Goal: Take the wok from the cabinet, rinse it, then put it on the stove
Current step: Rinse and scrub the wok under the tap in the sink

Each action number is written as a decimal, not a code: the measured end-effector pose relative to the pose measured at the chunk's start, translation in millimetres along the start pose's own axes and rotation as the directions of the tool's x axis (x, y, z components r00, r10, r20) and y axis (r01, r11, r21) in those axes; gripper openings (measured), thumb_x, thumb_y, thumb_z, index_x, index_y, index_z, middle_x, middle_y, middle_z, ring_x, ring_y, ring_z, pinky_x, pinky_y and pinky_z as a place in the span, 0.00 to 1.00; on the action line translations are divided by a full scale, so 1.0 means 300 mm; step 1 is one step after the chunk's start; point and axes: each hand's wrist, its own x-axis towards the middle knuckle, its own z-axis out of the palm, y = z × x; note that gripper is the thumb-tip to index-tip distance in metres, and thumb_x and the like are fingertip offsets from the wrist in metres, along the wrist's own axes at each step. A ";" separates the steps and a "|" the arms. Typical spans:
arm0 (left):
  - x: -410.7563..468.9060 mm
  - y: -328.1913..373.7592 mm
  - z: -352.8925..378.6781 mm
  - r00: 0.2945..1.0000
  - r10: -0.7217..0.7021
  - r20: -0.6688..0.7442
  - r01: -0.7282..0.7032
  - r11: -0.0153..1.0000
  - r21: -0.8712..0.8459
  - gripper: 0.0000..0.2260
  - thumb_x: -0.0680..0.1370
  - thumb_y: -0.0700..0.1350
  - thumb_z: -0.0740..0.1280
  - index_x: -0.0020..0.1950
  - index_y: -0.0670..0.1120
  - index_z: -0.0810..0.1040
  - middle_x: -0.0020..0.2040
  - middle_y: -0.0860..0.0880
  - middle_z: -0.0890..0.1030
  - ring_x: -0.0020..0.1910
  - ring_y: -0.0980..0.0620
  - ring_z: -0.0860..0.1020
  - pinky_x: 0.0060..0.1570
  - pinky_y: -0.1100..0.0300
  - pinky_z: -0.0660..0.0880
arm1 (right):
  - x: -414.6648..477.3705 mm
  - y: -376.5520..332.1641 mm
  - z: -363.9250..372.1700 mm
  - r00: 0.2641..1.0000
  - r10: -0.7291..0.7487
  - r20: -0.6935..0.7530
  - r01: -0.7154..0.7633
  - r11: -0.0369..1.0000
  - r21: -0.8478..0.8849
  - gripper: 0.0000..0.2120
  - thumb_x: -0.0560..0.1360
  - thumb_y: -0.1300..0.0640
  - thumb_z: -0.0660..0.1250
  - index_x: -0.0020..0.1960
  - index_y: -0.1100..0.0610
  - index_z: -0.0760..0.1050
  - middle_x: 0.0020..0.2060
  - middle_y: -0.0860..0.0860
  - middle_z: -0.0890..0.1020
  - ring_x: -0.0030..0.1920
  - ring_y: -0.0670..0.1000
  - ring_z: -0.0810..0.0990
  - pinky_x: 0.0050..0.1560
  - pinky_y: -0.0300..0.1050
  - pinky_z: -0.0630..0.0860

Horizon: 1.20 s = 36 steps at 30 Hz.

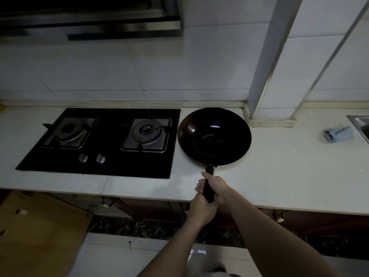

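A dim kitchen lies in front of me: white wall tiles, a pale worktop [279, 166] running left to right, and a range hood [89, 19] hanging over the black glass stove [111, 168] set into it. The stove has two burners, the left burner [68, 131] and the right burner [147, 132], with two knobs [91, 158] along its near edge. Far off to the right I can just see the corner of the sink [359, 124], with a crumpled blue cloth [338, 133] lying near it.

The wok [214, 136] is out over the worktop, just to the right of the stove, its rim close beside the glass edge; whether its base rests on the surface or hangs a little above it I cannot tell. Both of my hands are wrapped tight around its dark handle [208, 185], the right hand [217, 188] higher up toward the bowl and the left hand [201, 208] just behind it at the handle's end, the two touching each other.

Since the wok is on the stretch between sink and stove, I judge the cabinet and rinse steps are behind me, and the last one, setting it on the stove, is in hand. The next move calls for carrying it leftward, level, and high enough to clear the pan supports, then centring the round base over the right burner, the nearer one, and lowering it gently so it settles without rocking.
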 end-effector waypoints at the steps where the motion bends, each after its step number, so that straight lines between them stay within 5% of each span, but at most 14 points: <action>1: 0.002 0.002 -0.012 0.998 0.004 0.056 -0.004 1.000 -0.006 0.09 0.72 0.52 0.67 0.47 0.48 0.77 0.31 0.53 0.79 0.26 0.56 0.77 0.28 0.61 0.73 | -0.009 -0.005 -0.003 1.000 0.004 0.021 -0.004 1.000 0.022 0.17 0.82 0.52 0.64 0.40 0.64 0.74 0.29 0.58 0.79 0.29 0.56 0.81 0.40 0.49 0.80; 5: -0.001 0.016 -0.074 0.964 -0.029 0.263 0.030 1.000 -0.002 0.18 0.72 0.65 0.66 0.48 0.51 0.77 0.31 0.53 0.80 0.26 0.57 0.77 0.28 0.62 0.73 | -0.043 -0.022 -0.037 1.000 -0.015 -0.007 0.015 1.000 0.013 0.21 0.81 0.47 0.64 0.51 0.67 0.73 0.41 0.63 0.83 0.38 0.61 0.84 0.48 0.55 0.81; 8: 0.000 0.002 -0.140 0.956 -0.053 0.287 0.037 0.997 0.061 0.27 0.72 0.74 0.60 0.43 0.50 0.75 0.34 0.53 0.82 0.29 0.56 0.79 0.30 0.62 0.74 | -0.067 -0.009 -0.065 0.993 -0.089 -0.073 0.085 0.995 -0.053 0.28 0.82 0.42 0.62 0.57 0.70 0.76 0.47 0.63 0.86 0.44 0.60 0.87 0.46 0.53 0.83; 11: 0.027 -0.022 -0.223 0.977 -0.071 0.202 0.054 0.995 0.088 0.25 0.79 0.68 0.57 0.44 0.46 0.74 0.34 0.51 0.82 0.28 0.53 0.78 0.31 0.60 0.74 | -0.098 0.040 -0.071 0.984 -0.089 -0.155 0.080 0.995 -0.066 0.29 0.82 0.40 0.59 0.54 0.68 0.81 0.43 0.60 0.88 0.39 0.56 0.87 0.38 0.47 0.82; 14: 0.065 -0.033 -0.291 0.987 -0.049 0.153 0.035 0.995 0.092 0.19 0.82 0.60 0.57 0.46 0.45 0.74 0.37 0.49 0.82 0.29 0.52 0.78 0.26 0.63 0.72 | -0.115 0.086 -0.073 0.971 -0.074 -0.225 0.073 0.997 -0.010 0.26 0.82 0.42 0.59 0.51 0.66 0.80 0.47 0.62 0.86 0.48 0.63 0.86 0.47 0.54 0.82; 19: 0.107 -0.076 -0.322 0.981 0.025 0.190 -0.068 0.972 0.225 0.15 0.82 0.56 0.58 0.44 0.46 0.73 0.37 0.50 0.82 0.29 0.55 0.78 0.25 0.65 0.70 | -0.162 0.143 -0.079 0.939 -0.078 -0.335 0.075 0.997 -0.022 0.23 0.83 0.46 0.61 0.54 0.67 0.81 0.34 0.57 0.85 0.33 0.55 0.84 0.32 0.44 0.80; 23: 0.150 -0.110 -0.335 0.981 0.092 0.171 -0.148 0.923 0.355 0.15 0.83 0.54 0.57 0.44 0.46 0.74 0.41 0.48 0.83 0.37 0.52 0.80 0.34 0.58 0.71 | -0.194 0.201 -0.124 0.931 -0.066 -0.360 0.069 0.998 -0.006 0.24 0.83 0.47 0.61 0.56 0.70 0.80 0.43 0.63 0.87 0.42 0.60 0.85 0.43 0.51 0.83; 28: 0.188 -0.077 -0.340 0.993 0.029 0.110 -0.052 0.976 0.211 0.17 0.84 0.50 0.54 0.46 0.46 0.79 0.37 0.49 0.84 0.33 0.52 0.81 0.36 0.60 0.76 | -0.194 0.180 -0.154 0.928 -0.117 -0.354 0.118 0.993 -0.018 0.24 0.82 0.47 0.62 0.53 0.69 0.79 0.41 0.61 0.87 0.43 0.61 0.86 0.43 0.51 0.83; 36: 0.261 0.080 -0.244 0.980 -0.079 0.185 0.102 0.988 -0.118 0.18 0.84 0.55 0.60 0.58 0.41 0.79 0.51 0.46 0.85 0.43 0.50 0.84 0.43 0.59 0.77 | -0.183 0.096 -0.060 0.956 -0.208 -0.205 0.154 0.955 -0.252 0.24 0.74 0.44 0.74 0.50 0.66 0.83 0.43 0.60 0.87 0.37 0.54 0.85 0.37 0.48 0.83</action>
